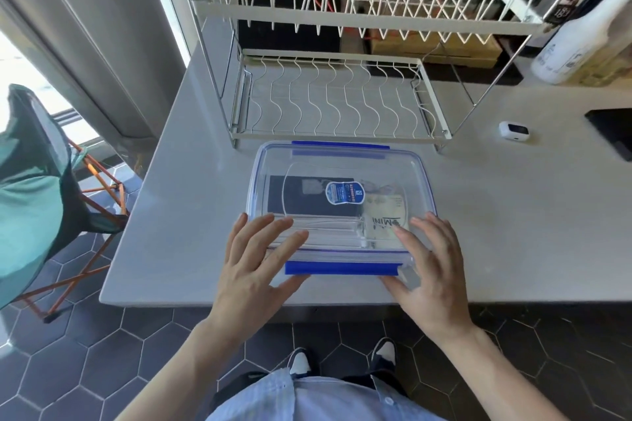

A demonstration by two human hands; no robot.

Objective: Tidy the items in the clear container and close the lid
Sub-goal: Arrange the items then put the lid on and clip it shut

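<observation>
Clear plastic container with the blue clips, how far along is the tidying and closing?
Done: a black flat item and a pale packet lie inside the clear plastic container, and its transparent lid sits on top. In hand: the left hand and right hand rest spread on the near corners. Left: the near blue clip probably needs snapping down; I cannot tell whether it is latched.

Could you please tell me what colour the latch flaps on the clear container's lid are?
Blue, seen best in the head view on the near latch flap of the clear plastic container's lid.

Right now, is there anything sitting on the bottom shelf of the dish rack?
No, the bottom shelf of the dish rack shows only bare wires.
</observation>
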